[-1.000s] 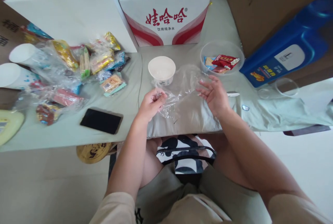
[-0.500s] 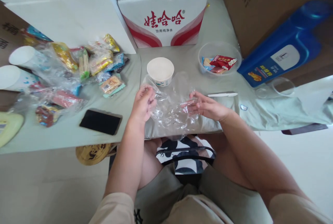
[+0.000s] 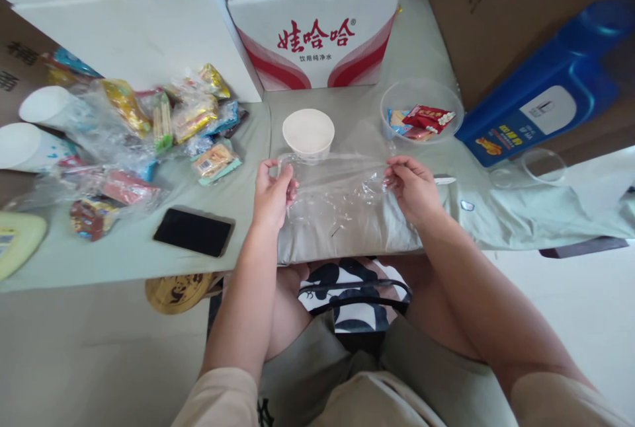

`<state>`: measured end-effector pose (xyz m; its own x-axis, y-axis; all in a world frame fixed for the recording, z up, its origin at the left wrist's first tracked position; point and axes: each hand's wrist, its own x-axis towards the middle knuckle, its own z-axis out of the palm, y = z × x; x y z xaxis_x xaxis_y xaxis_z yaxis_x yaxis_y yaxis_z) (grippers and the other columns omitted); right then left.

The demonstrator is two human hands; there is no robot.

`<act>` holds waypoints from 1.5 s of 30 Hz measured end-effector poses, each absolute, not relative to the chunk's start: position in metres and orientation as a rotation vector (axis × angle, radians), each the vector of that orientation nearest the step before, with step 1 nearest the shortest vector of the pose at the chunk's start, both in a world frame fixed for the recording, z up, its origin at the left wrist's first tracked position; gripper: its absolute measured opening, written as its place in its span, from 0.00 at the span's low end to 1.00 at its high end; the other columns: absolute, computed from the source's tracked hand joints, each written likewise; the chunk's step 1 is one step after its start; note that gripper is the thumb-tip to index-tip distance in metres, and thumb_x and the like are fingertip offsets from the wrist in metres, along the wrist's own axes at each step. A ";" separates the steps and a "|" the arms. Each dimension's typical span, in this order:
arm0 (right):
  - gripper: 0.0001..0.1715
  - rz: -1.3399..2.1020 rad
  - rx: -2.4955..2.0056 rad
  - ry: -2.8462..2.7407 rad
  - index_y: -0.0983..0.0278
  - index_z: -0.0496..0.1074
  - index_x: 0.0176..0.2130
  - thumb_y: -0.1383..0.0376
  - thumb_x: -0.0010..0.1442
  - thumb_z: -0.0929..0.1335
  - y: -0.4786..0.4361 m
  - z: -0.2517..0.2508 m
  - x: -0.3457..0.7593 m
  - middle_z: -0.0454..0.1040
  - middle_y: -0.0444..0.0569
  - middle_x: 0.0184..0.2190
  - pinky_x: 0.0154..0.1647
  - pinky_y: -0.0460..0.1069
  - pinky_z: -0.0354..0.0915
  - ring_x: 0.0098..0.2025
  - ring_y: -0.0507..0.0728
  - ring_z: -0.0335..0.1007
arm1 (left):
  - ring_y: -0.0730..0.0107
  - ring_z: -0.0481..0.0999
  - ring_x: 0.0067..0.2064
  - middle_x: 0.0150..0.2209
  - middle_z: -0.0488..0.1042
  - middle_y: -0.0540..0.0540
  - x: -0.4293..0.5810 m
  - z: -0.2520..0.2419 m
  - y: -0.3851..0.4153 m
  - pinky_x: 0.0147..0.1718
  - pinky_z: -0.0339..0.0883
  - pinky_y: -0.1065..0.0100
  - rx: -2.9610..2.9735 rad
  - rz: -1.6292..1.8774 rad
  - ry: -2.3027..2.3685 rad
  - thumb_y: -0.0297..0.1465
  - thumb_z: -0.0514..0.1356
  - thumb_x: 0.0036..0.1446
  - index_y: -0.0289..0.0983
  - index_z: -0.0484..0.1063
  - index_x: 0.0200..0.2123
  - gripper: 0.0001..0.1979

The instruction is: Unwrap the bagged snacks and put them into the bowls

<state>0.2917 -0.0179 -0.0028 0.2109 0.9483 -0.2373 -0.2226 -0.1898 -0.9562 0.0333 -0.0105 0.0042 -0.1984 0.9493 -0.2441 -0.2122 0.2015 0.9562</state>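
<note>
Between my two hands a clear plastic bag is stretched out above the table's front part. My left hand pinches its left upper corner between thumb and fingers. At the opposite corner, my right hand grips the edge in the same way. Just behind the bag stands a white paper bowl, its lower side partly covered by the see-through film. A white pen-like item lies beside my right hand, partly hidden by it.
Wrapped snacks and paper cups crowd the left. A black phone lies near the front edge. Rightward are a clear plastic bowl with packets, a blue bottle and a clear cup. Boxes line the back.
The crumpled plastic bag is now spread taut between my hands. My right hand has moved right and up and closed on the bag's edge; my left hand has shifted slightly.
</note>
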 end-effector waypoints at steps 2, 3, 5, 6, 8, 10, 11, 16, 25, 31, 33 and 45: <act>0.11 1.238 -1.316 -0.787 0.58 0.71 0.34 0.59 0.48 0.70 -0.018 -0.002 0.294 0.71 0.42 0.27 0.31 0.49 0.63 0.27 0.52 0.67 | 0.80 0.65 0.17 0.21 0.71 0.60 0.034 0.003 -0.011 0.15 0.49 0.76 0.814 1.348 1.309 0.39 0.72 0.51 0.45 0.61 0.45 0.25; 0.11 1.236 -1.316 -0.799 0.58 0.72 0.35 0.59 0.47 0.69 -0.017 -0.002 0.296 0.71 0.42 0.28 0.31 0.49 0.64 0.28 0.52 0.67 | 0.79 0.67 0.17 0.22 0.72 0.59 0.034 0.003 -0.011 0.15 0.52 0.76 0.824 1.384 1.304 0.38 0.71 0.51 0.46 0.61 0.46 0.26; 0.13 1.271 -1.328 -0.837 0.58 0.73 0.35 0.60 0.45 0.69 -0.018 -0.001 0.300 0.72 0.43 0.30 0.32 0.49 0.64 0.31 0.53 0.69 | 0.78 0.69 0.19 0.23 0.73 0.57 0.034 0.004 -0.011 0.17 0.56 0.76 0.831 1.434 1.300 0.37 0.70 0.51 0.46 0.63 0.46 0.23; 0.14 1.295 -1.340 -0.869 0.58 0.74 0.35 0.61 0.44 0.69 -0.019 0.000 0.302 0.73 0.44 0.31 0.32 0.49 0.63 0.32 0.53 0.69 | 0.78 0.70 0.20 0.23 0.73 0.57 0.034 0.005 -0.011 0.18 0.58 0.76 0.827 1.444 1.301 0.36 0.69 0.52 0.45 0.65 0.44 0.19; 0.17 1.312 -1.372 -0.971 0.59 0.76 0.38 0.61 0.44 0.70 -0.021 0.002 0.305 0.74 0.45 0.32 0.34 0.49 0.64 0.33 0.53 0.68 | 0.78 0.70 0.20 0.23 0.72 0.55 0.034 0.007 -0.011 0.19 0.59 0.76 0.803 1.447 1.311 0.34 0.65 0.52 0.42 0.67 0.36 0.10; 0.20 1.288 -1.403 -1.109 0.60 0.78 0.42 0.60 0.46 0.72 -0.024 0.003 0.308 0.74 0.44 0.32 0.37 0.50 0.64 0.34 0.53 0.67 | 0.79 0.68 0.19 0.22 0.71 0.54 0.033 0.010 -0.010 0.17 0.56 0.77 0.780 1.432 1.313 0.31 0.62 0.50 0.39 0.67 0.30 0.05; 0.22 1.270 -1.417 -1.176 0.61 0.78 0.44 0.59 0.47 0.73 -0.025 0.004 0.309 0.74 0.44 0.32 0.38 0.50 0.65 0.34 0.53 0.67 | 0.79 0.66 0.19 0.21 0.70 0.53 0.032 0.011 -0.010 0.16 0.54 0.77 0.777 1.414 1.307 0.30 0.61 0.49 0.39 0.68 0.28 0.04; 0.24 1.100 -1.513 -1.418 0.62 0.78 0.46 0.58 0.49 0.74 -0.028 0.001 0.312 0.70 0.42 0.30 0.40 0.52 0.66 0.32 0.53 0.66 | 0.80 0.62 0.19 0.25 0.70 0.53 0.026 0.008 -0.010 0.16 0.51 0.76 0.950 1.231 1.275 0.32 0.66 0.45 0.37 0.74 0.31 0.08; 0.08 0.694 -1.572 -1.392 0.59 0.76 0.31 0.58 0.55 0.69 -0.026 -0.004 0.311 0.70 0.52 0.39 0.41 0.55 0.69 0.46 0.62 0.67 | 0.75 0.67 0.28 0.26 0.71 0.52 0.022 -0.008 -0.014 0.31 0.60 0.71 1.547 0.877 1.393 0.34 0.66 0.52 0.37 0.80 0.37 0.10; 0.07 0.722 -1.559 -1.385 0.58 0.75 0.30 0.59 0.56 0.70 -0.026 -0.009 0.310 0.70 0.54 0.39 0.43 0.56 0.71 0.50 0.64 0.66 | 0.68 0.72 0.33 0.32 0.78 0.46 0.020 -0.008 -0.012 0.35 0.64 0.67 1.550 0.987 1.396 0.39 0.63 0.57 0.37 0.81 0.33 0.12; 0.08 0.706 -1.577 -1.357 0.59 0.76 0.31 0.58 0.55 0.70 -0.026 -0.010 0.310 0.69 0.55 0.43 0.43 0.56 0.71 0.54 0.65 0.65 | 0.66 0.74 0.38 0.36 0.78 0.45 0.019 -0.009 -0.011 0.39 0.66 0.67 1.483 1.007 1.375 0.40 0.64 0.57 0.37 0.81 0.33 0.12; 0.08 0.945 -1.477 -1.474 0.59 0.72 0.28 0.58 0.55 0.70 -0.031 0.002 0.312 0.80 0.50 0.36 0.58 0.62 0.65 0.52 0.65 0.73 | 0.66 0.79 0.41 0.36 0.80 0.44 0.025 -0.003 -0.015 0.42 0.72 0.67 1.347 1.305 1.263 0.37 0.66 0.56 0.38 0.78 0.26 0.11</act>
